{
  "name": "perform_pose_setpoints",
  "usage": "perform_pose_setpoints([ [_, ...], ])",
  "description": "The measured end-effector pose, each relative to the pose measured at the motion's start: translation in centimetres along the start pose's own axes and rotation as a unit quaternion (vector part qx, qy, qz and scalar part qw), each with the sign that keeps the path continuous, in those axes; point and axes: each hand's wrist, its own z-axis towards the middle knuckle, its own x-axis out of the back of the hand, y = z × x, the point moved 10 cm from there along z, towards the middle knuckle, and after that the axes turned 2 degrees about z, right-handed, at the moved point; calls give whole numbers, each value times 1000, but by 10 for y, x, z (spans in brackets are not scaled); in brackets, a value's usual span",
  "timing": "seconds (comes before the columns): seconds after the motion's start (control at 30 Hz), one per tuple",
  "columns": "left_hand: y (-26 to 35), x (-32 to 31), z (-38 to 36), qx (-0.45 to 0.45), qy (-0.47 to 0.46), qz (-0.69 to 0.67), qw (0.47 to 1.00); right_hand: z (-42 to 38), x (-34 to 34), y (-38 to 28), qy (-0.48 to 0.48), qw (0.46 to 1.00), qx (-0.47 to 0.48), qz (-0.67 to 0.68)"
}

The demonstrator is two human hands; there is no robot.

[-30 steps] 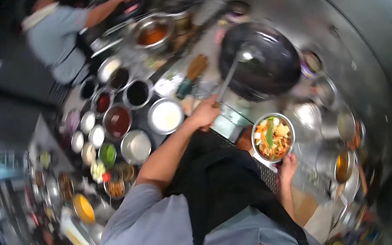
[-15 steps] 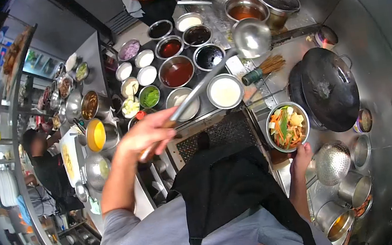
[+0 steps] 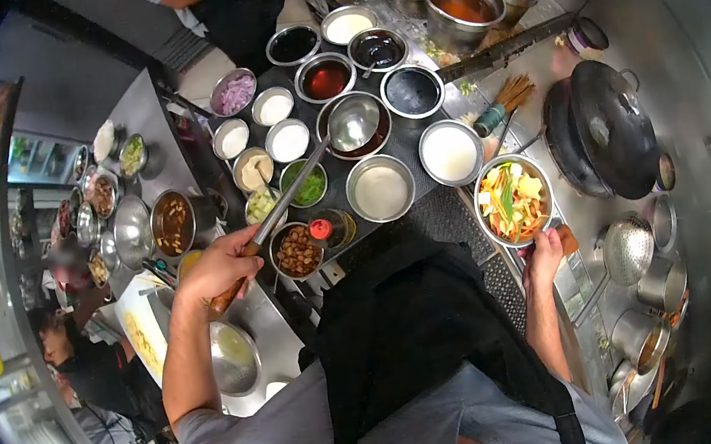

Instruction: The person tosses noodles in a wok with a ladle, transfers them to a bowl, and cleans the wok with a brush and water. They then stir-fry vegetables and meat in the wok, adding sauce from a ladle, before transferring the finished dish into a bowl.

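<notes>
My left hand [image 3: 220, 271] is closed round the wooden handle of a long metal ladle [image 3: 295, 187]. The ladle's round bowl overlaps a steel bowl of red-brown sauce [image 3: 374, 146]. Over on the right, my right hand [image 3: 544, 262] grips the near edge of a steel bowl of cut vegetables [image 3: 515, 242], with orange, pale and green pieces inside. A wooden handle [image 3: 567, 238] shows right beside those fingers. Below the ladle's shaft are a bowl of brown nuts or beans [image 3: 297, 249] and a red-capped bottle [image 3: 334, 227].
Several seasoning bowls crowd the counter ahead, among them white powder [image 3: 288, 140], dark sauce [image 3: 413, 91] and chopped purple onion [image 3: 233, 93]. A black wok [image 3: 615, 129] stands at right, near a bamboo brush [image 3: 506, 103] and a perforated strainer [image 3: 629, 250]. Other people stand at far left and top.
The ladle has swung down and left from near the stove pots to over the red-brown sauce. My view has shifted; the right hand still holds the vegetable bowl.
</notes>
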Motion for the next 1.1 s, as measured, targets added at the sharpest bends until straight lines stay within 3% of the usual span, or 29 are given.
perform_pose_setpoints([
  [0.17, -10, 22, 21, 16, -31, 51, 998, -29, -13, 4, -7, 999, 11, -34],
  [0.37, -23, 24, 44, -11, -93, 48, 994, -40, -17, 12, 15, 998, 12, -61],
  [0.7, -21, 23, 65, -22, -121, -5, 992, -48, -31, 11, 26, 996, 22, -80],
  [0.97, -32, 27, 51, 56, -81, -250, 963, -44, -39, 18, 7, 996, 4, -89],
  [1.1, -40, 20, 36, 45, -99, -289, 951, -45, -47, 15, 4, 995, 7, -101],
])
